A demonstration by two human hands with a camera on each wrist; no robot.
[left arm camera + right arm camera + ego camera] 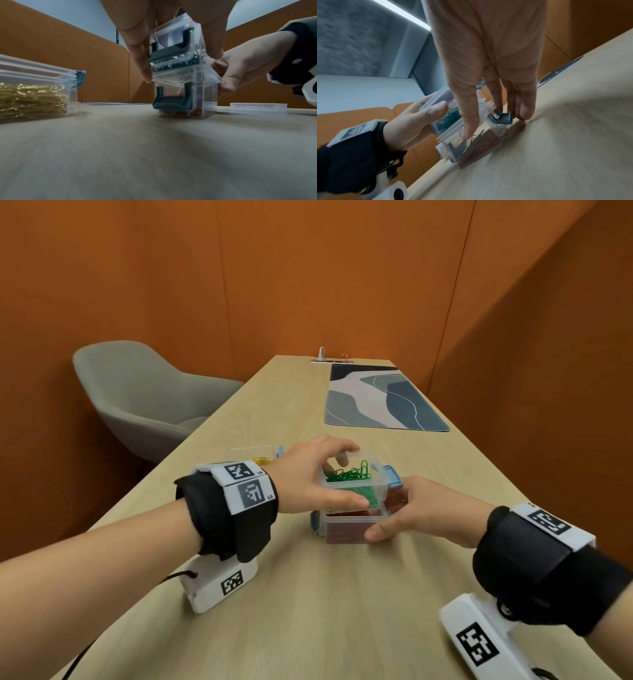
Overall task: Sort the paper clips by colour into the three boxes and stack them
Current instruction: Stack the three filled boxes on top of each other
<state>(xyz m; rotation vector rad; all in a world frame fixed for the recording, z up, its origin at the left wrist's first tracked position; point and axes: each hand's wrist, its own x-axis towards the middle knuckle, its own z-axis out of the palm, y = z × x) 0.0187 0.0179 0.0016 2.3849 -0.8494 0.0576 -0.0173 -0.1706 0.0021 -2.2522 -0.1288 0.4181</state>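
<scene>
The left hand (310, 474) gripped the green-clip box (352, 479) from above, thumb on the near wall and fingers curled over the far rim, so that the box could be lowered squarely. The box sat at the centre of the head view on top of the red-clip box (346, 525). It appeared to carry no lid, the green clips (349, 474) showing uncovered in the head view.

The right hand (421, 510) gripped the red-clip box, thumb on the near corner and fingers reaching round the far side. This hold most likely steadied the lower box against sliding on the bench (325, 611) while the upper one was seated. In the left wrist view the upper box tilted slightly against the lower, which suggests it was not yet fully seated. The blue latches (169, 100) of both boxes faced the same way there, which suggests the boxes were aligned for nesting.

The gold-clip box (34, 93) stood apart at the left of the left wrist view, lid fitted, near the stack but not touching it. It was probably placed within reach as the remaining tier. A loose clear lid (258, 106) lay flat on the bench at the right of that view, possibly belonging to the green-clip box.

Judged from this layout, sorting was complete and stacking was at its first joint. A patterned mat (383, 398) lay at the upper centre of the head view, well apart from the work.
</scene>
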